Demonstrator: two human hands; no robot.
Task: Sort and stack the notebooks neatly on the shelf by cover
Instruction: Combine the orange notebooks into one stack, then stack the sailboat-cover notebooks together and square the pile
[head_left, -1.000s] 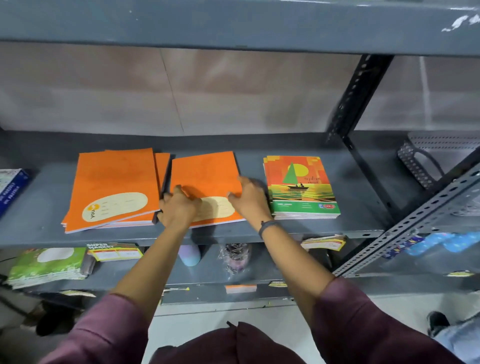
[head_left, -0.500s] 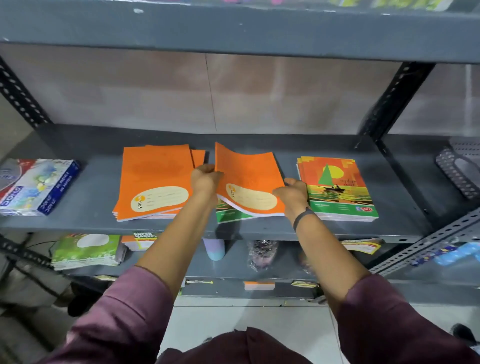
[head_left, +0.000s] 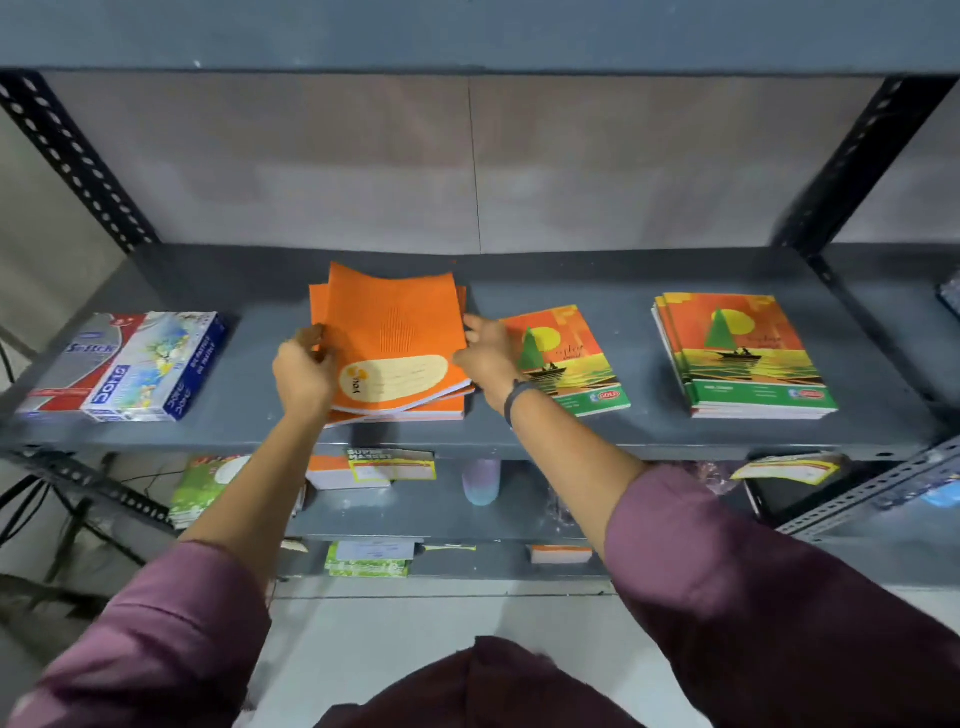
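Note:
On the grey shelf (head_left: 519, 431) a plain orange notebook (head_left: 395, 338) lies on top of a pile of orange notebooks (head_left: 415, 408). My left hand (head_left: 304, 374) grips its left edge and my right hand (head_left: 485, 358) holds its right edge. Just right of that pile lies a single sailboat-cover notebook (head_left: 571, 364), partly hidden by my right hand. A stack of the same sailboat notebooks (head_left: 743, 353) sits further right.
Blue and white boxed packs (head_left: 124, 364) lie at the shelf's left end. Perforated uprights (head_left: 72, 156) frame the bay. The lower shelf holds green notebooks (head_left: 208, 483), a small cup (head_left: 480, 480) and price labels (head_left: 389, 465).
The orange notebooks held by both hands have moved left onto the orange pile. A sailboat-cover notebook that lay under them is now uncovered. The view has shifted left.

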